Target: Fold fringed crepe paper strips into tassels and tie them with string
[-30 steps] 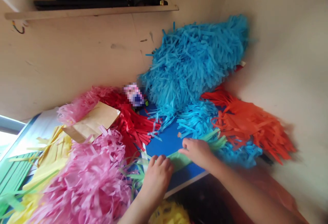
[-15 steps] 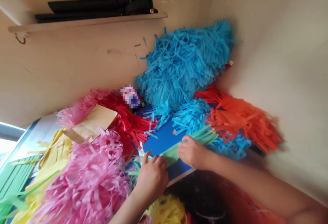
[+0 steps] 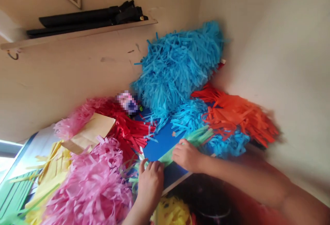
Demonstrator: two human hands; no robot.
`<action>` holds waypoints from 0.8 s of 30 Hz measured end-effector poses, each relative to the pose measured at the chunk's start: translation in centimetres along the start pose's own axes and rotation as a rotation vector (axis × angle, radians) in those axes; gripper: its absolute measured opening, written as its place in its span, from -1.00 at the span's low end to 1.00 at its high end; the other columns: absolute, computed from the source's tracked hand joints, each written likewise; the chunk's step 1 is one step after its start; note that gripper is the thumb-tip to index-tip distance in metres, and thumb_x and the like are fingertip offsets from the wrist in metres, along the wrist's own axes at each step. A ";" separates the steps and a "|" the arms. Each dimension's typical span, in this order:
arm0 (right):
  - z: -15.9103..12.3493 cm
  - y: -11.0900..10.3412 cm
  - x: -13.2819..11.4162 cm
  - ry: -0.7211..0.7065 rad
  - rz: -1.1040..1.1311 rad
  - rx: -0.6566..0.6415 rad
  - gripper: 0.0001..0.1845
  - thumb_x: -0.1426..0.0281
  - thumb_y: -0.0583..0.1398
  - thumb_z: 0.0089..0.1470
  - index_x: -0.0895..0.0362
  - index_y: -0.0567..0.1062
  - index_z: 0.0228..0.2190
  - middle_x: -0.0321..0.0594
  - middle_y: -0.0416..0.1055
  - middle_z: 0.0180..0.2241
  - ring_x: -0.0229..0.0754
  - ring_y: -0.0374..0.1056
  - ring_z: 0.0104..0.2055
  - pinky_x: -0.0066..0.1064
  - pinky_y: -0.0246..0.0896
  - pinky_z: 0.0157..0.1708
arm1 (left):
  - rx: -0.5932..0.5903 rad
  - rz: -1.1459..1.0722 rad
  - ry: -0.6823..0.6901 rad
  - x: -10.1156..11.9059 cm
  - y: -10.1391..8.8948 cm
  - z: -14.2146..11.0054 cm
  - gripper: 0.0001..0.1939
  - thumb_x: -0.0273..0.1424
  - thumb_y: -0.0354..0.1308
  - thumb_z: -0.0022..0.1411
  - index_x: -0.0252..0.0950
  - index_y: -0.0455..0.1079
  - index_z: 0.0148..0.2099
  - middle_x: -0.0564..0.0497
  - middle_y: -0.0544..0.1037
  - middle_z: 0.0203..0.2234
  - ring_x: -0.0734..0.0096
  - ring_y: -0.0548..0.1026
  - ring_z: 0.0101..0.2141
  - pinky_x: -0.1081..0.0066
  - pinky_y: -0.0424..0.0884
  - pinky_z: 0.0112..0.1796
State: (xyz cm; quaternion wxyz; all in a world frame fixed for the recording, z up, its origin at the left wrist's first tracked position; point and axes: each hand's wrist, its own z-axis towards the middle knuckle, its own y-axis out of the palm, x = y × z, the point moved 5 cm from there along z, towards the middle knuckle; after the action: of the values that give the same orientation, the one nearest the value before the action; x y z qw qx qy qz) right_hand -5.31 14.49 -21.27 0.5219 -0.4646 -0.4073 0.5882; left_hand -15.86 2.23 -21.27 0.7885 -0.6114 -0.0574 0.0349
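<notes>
A strip of light green tissue paper (image 3: pixel 167 157) with fringed ends lies across the blue table top near its front edge. My left hand (image 3: pixel 151 179) is closed over its near-left part, fingers bent down onto it. Further up the strip, my right hand (image 3: pixel 186 156) grips the middle with curled fingers. Past the right hand, the green fringe spreads towards blue fringed paper (image 3: pixel 190 115). More green strands come out left of my left hand, beside a heap of pink fringed paper (image 3: pixel 90 183). My fingertips are partly hidden.
A large blue fringed bundle (image 3: pixel 177 67) stands in the corner. Orange fringe (image 3: pixel 239 115) lies right, red fringe (image 3: pixel 131 128) and a tan paper piece (image 3: pixel 90 132) left. Yellow paper (image 3: pixel 174 211) is below the table edge. A wall shelf (image 3: pixel 77 34) holds black objects.
The view has shifted, so the wall shelf and bundles sit lower and further left. Both hands stay on the green paper, in nearly the same places along it.
</notes>
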 end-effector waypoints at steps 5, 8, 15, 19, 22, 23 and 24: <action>-0.3 0.4 3.9 0.234 0.211 -0.065 -0.83 0.32 0.26 0.20 0.08 0.59 -0.41 -0.27 0.54 -0.32 -0.17 0.34 -0.21 -0.28 -0.07 -0.20 | 0.041 -0.119 -0.028 -2.3 -0.2 -1.5 -0.79 -0.45 0.06 0.37 -0.12 0.52 -0.18 0.09 0.66 -0.29 0.29 0.57 -0.26 0.11 0.19 -0.01; 0.4 0.3 5.0 0.279 0.229 -0.084 -0.80 0.30 0.28 0.19 0.11 0.59 -0.44 -0.27 0.54 -0.35 -0.19 0.37 -0.24 -0.31 -0.05 -0.23 | 0.032 -0.185 -0.098 -3.5 -0.1 -1.5 -0.77 -0.33 0.06 0.38 -0.15 0.53 -0.28 0.06 0.65 -0.33 0.29 0.56 -0.27 0.19 0.25 -0.12; 2.0 0.5 5.4 0.346 0.233 -0.159 -0.79 0.33 0.30 0.10 0.12 0.60 -0.52 -0.27 0.56 -0.46 -0.17 0.42 -0.31 -0.34 0.00 -0.24 | -0.073 -0.180 -0.280 -3.9 0.0 -0.6 -0.67 -0.29 0.03 0.38 -0.16 0.54 -0.38 0.01 0.64 -0.35 0.20 0.53 -0.23 0.15 0.27 -0.15; 2.4 0.2 5.5 0.386 0.229 -0.215 -0.81 0.32 0.30 0.09 0.12 0.62 -0.51 -0.25 0.59 -0.44 -0.18 0.44 -0.35 -0.34 0.04 -0.23 | -0.109 -0.153 -0.304 -3.9 0.0 -0.2 -0.68 -0.33 0.06 0.35 -0.18 0.53 -0.43 0.00 0.62 -0.40 0.20 0.51 -0.26 0.16 0.24 -0.18; 2.7 0.2 5.6 0.410 0.221 -0.255 -0.78 0.30 0.30 0.09 0.12 0.62 -0.52 -0.22 0.59 -0.45 -0.16 0.45 -0.35 -0.33 0.07 -0.22 | -0.148 -0.132 -0.307 -3.8 0.1 0.2 -0.70 -0.34 0.08 0.33 -0.19 0.51 -0.45 0.01 0.60 -0.43 0.19 0.50 -0.27 0.19 0.22 -0.22; 2.8 0.3 5.7 0.416 0.218 -0.267 -0.77 0.28 0.30 0.10 0.13 0.62 -0.52 -0.22 0.59 -0.45 -0.15 0.45 -0.35 -0.33 0.07 -0.22 | -0.159 -0.121 -0.308 -3.8 0.1 0.3 -0.70 -0.34 0.08 0.32 -0.19 0.51 -0.45 0.01 0.60 -0.44 0.18 0.50 -0.27 0.19 0.21 -0.22; 2.9 0.3 5.7 0.421 0.217 -0.278 -0.77 0.27 0.30 0.10 0.13 0.62 -0.52 -0.21 0.59 -0.46 -0.14 0.45 -0.36 -0.33 0.07 -0.22 | -0.170 -0.109 -0.308 -3.7 0.1 0.3 -0.70 -0.34 0.08 0.32 -0.19 0.50 -0.45 0.01 0.60 -0.44 0.18 0.50 -0.27 0.19 0.21 -0.22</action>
State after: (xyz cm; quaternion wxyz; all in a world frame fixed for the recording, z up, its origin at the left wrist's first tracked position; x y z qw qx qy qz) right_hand -8.31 20.10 -21.60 0.4603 -0.6845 -0.3146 0.4697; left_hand -19.61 2.13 -21.49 0.7164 -0.6594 -0.2133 0.0803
